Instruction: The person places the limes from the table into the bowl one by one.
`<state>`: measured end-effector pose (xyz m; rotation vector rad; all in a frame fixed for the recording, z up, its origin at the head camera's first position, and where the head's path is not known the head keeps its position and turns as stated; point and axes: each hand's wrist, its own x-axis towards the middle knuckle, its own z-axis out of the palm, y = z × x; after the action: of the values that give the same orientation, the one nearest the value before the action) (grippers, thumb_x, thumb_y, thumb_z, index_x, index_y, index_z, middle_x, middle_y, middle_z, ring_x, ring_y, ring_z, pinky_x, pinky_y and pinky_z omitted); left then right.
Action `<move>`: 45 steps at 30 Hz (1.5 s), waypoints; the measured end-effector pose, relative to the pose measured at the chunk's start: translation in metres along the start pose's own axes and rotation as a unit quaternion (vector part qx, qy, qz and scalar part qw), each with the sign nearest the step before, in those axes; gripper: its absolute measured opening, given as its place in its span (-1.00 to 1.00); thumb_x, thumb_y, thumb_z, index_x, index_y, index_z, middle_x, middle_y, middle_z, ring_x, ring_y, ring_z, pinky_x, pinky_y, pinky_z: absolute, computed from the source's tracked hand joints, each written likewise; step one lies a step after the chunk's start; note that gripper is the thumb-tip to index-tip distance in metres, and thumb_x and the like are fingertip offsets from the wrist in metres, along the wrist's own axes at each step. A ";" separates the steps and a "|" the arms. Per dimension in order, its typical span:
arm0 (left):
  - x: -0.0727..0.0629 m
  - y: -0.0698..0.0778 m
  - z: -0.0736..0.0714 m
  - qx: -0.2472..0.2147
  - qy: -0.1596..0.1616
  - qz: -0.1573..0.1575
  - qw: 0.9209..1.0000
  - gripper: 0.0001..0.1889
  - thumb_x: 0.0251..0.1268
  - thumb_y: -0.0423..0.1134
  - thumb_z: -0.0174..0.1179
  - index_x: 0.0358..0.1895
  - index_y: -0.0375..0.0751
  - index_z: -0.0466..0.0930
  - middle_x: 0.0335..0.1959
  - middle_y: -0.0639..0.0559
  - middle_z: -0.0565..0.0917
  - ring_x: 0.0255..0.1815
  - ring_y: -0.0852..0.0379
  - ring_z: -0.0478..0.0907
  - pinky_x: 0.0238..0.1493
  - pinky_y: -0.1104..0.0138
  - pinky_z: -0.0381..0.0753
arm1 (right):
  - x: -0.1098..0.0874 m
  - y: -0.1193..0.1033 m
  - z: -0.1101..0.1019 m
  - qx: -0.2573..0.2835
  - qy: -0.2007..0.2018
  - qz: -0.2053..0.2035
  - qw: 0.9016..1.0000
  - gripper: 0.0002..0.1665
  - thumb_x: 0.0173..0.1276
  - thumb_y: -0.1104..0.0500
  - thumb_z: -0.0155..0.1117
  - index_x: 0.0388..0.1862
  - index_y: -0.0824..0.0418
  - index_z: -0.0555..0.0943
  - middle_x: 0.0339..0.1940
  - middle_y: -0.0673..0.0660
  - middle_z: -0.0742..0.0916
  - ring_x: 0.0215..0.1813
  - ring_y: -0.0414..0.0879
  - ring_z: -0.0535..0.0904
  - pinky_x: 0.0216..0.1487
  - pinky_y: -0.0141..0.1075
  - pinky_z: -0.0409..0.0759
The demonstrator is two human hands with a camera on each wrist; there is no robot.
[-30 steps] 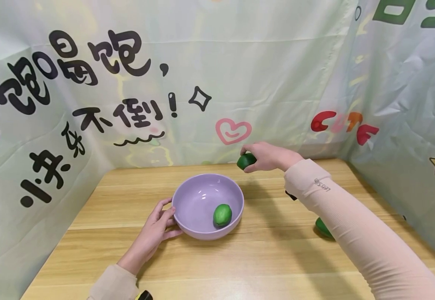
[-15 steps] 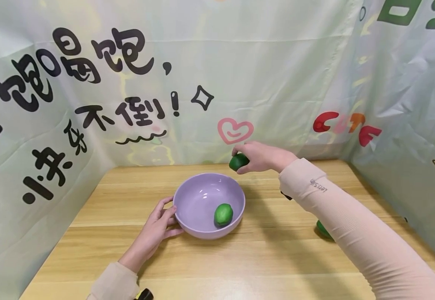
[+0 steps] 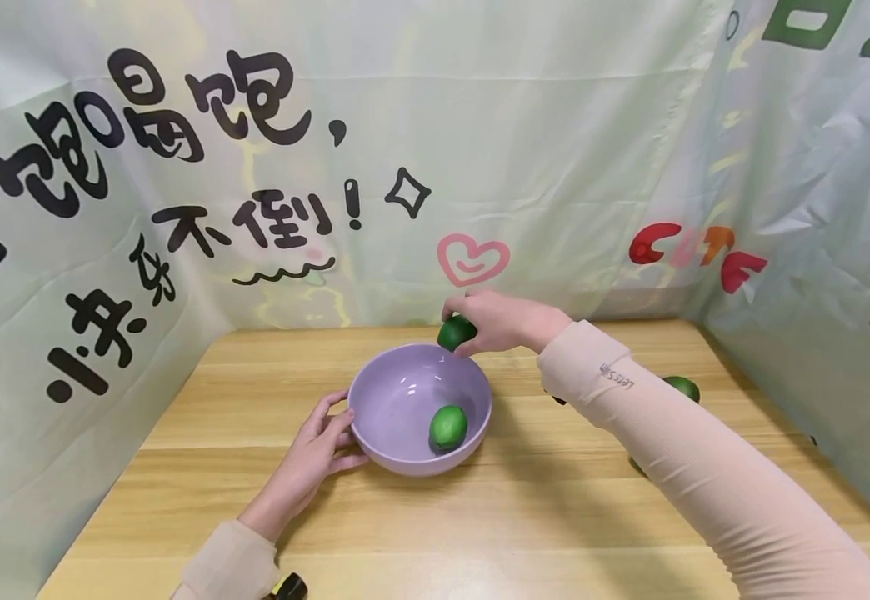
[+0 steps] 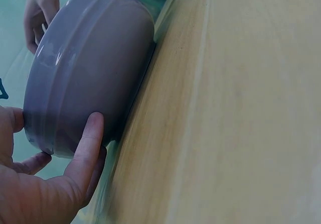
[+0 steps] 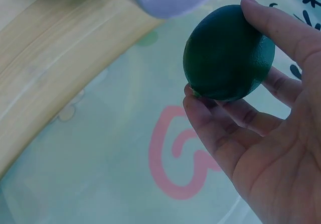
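Observation:
A lilac bowl (image 3: 393, 408) stands on the wooden table with one bright green lime (image 3: 448, 427) inside it, toward the front right. My left hand (image 3: 315, 454) holds the bowl's left side, its fingers spread over rim and outer wall; the left wrist view shows a fingertip (image 4: 94, 121) against that wall. Pinched between thumb and fingers of my right hand (image 3: 498, 321) is a darker green lime (image 5: 228, 53). In the head view it overlaps the bowl's back rim from above.
Partly behind the right sleeve (image 3: 675, 450) lies a green fruit (image 3: 682, 387), and a sliver of another green fruit (image 3: 636, 467) shows nearer. A printed cloth (image 3: 555, 167) hangs around the back and sides of the table (image 3: 435, 533).
My right hand has moved left with the darker lime, from right of the bowl to its back rim. The left hand stays on the bowl. Another green fruit has come into sight behind the sleeve.

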<state>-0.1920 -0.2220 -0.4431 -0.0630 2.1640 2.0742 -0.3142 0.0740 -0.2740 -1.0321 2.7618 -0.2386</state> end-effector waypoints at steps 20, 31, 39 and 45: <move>0.002 -0.001 -0.001 -0.003 -0.001 0.003 1.000 -0.51 0.81 -0.06 -0.06 0.65 0.12 0.20 0.36 -0.36 0.41 0.20 -0.13 0.72 0.16 0.05 0.87 | 0.019 -0.027 0.028 -0.030 -0.061 -0.007 0.998 -0.44 0.46 0.06 0.53 0.36 0.08 0.56 0.18 0.21 0.62 0.13 0.02 0.63 0.20 -0.17 0.74; 0.001 0.000 -0.001 -0.003 -0.001 0.003 1.000 -0.52 0.81 -0.07 -0.07 0.65 0.10 0.21 0.34 -0.37 0.41 0.21 -0.13 0.71 0.16 0.05 0.86 | 0.027 -0.036 0.042 -0.062 -0.060 -0.031 0.996 -0.48 0.41 0.05 0.58 0.26 0.10 0.61 0.08 0.17 0.67 0.05 -0.03 0.64 0.19 -0.21 0.73; 0.001 0.000 -0.001 -0.002 -0.001 0.003 1.000 -0.50 0.81 -0.04 -0.05 0.65 0.11 0.20 0.36 -0.37 0.43 0.21 -0.13 0.71 0.17 0.03 0.86 | 0.033 -0.042 0.053 -0.068 -0.078 -0.032 0.994 -0.44 0.40 0.03 0.59 0.30 0.08 0.61 0.14 0.17 0.66 0.10 -0.03 0.62 0.23 -0.20 0.71; 0.002 -0.001 -0.001 -0.004 0.001 0.004 1.000 -0.50 0.80 -0.05 -0.04 0.65 0.11 0.22 0.36 -0.37 0.45 0.19 -0.12 0.73 0.17 0.04 0.86 | 0.036 -0.042 0.060 -0.084 -0.092 -0.039 0.991 -0.44 0.41 0.05 0.58 0.31 0.13 0.61 0.17 0.20 0.67 0.13 -0.01 0.61 0.27 -0.15 0.70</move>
<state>-0.1940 -0.2234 -0.4443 -0.0560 2.1609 2.0885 -0.3007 0.0133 -0.3274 -1.1410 2.6135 0.0769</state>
